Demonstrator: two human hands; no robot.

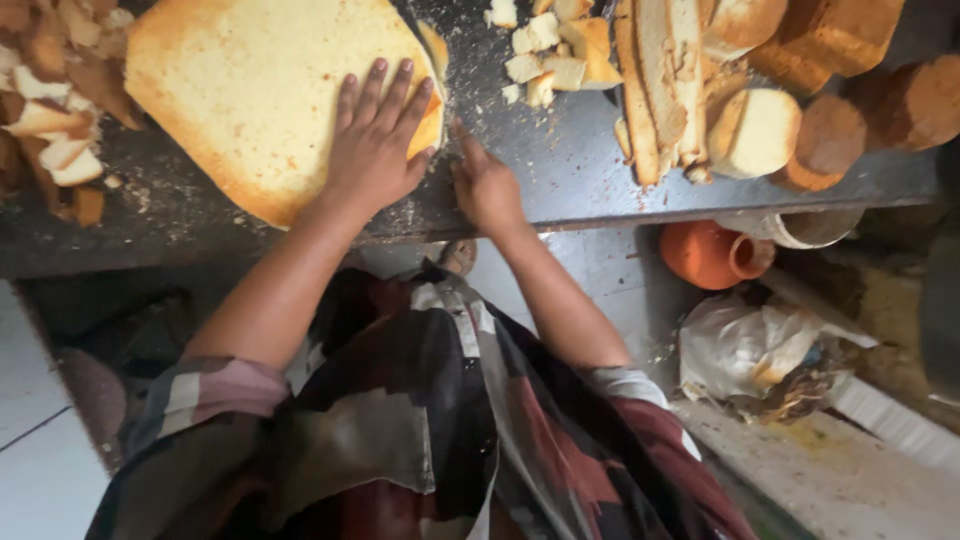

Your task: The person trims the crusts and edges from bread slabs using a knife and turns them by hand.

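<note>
Far left of the counter point(600, 190) there's a pile of crusty offcuts point(50, 100), so a fair bit of trimming looks done already. Next to that is the big flat sponge cake slab point(250, 90), sitting near the counter's front edge. My left hand point(378, 145) is pressed flat on its right corner, fingers spread, holding it down rather than gripping anything. The slab's right edge looks partly trimmed, I'd guess; the rest of its crust is still on. My right hand point(487, 185) is just beside that edge, curled up at the counter front. Honestly can't tell whether it's clutching a knife or nothing at all. Further right: small cake cubes point(545, 50), long crust strips point(655, 80), and a bunch of round cakes point(755, 130) not cut up yet. Below the counter, an orange clay pot point(710, 255) lies on its side, contents not visible, and a crumpled plastic bag point(760, 350) holds what looks like scraps.
</note>
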